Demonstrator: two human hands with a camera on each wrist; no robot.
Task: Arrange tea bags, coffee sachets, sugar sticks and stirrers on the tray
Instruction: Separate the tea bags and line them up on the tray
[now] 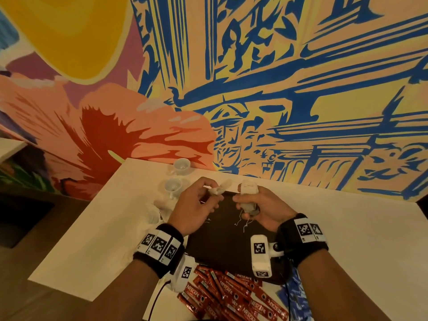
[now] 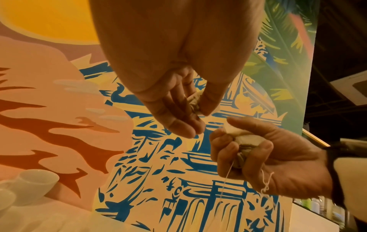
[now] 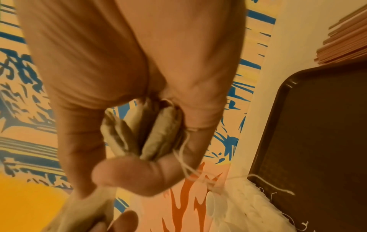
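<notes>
A bunch of tea bags point(image 3: 143, 135) sits clamped in the right hand point(image 1: 266, 208), thumb and curled fingers closed round it, the strings point(image 1: 243, 222) dangling loose below. The left hand point(image 1: 196, 205) pinches a single tea bag point(image 1: 216, 189) between thumb and fingertips, just beside the bunch, probably to peel one off at a time so each can be laid flat. Both hands hover over the dark tray point(image 1: 222, 246), which looks bare where it shows, so the arranging seems barely begun. More tea bags point(image 1: 152, 212) lie in a pale heap on the white table point(image 1: 92, 228) left of the tray, near two small white cups point(image 1: 181, 165). Red coffee sachets point(image 1: 231, 295) are piled at the near edge of the tray, within easy reach for later. A stack of thin sticks point(image 3: 345, 39), likely stirrers, rests on the table beside the tray's far corner in the right wrist view.
</notes>
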